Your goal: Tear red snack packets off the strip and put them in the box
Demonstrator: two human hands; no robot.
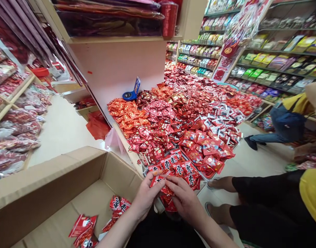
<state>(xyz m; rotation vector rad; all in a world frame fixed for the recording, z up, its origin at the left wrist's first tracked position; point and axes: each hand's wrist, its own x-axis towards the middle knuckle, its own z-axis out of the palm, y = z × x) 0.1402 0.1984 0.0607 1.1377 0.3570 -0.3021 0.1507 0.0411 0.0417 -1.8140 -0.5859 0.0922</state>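
Packet in hands [158, 179]: lower centre of frame, over the near end of the worktop [129, 151]; red, glossy, part hidden by fingers.
L hand [145, 196]: half curled, thumb over front of the packet, fingers at its far edge; looks like a light pinch.
R hand [186, 199]: fingers close together, laid across the packet's R side; can't tell if it grips or just rests there.
Date packets [190, 168]: same red w/ black character, heaped just beyond the hands, lower centre; some overlap, tilted.
Weight: prob. v. light, one-hand stuff; contents look small + lumpy, likely shift inside.
Film: shiny plastic, prob. slick & crinkly; packets may slide on each other, so a pinch beats a flat push.
Stiffness: soft, floppy body, flat sealed ends prob. a bit firmer.
Fragility: prob. low, but a hard squeeze mid-packet could stress a seam.
Best hold: sealed end or corner, thumb + 2 fingers; for several, cup from below.
Box [57, 170]: cardboard, lower left of frame, a few packets [116, 203] lying loose inside, approx. its R half; top edges easy to see, deep walls, so reach in from above.
Other sweets [160, 110]: piled by kind, centre of frame, behind the date packets.
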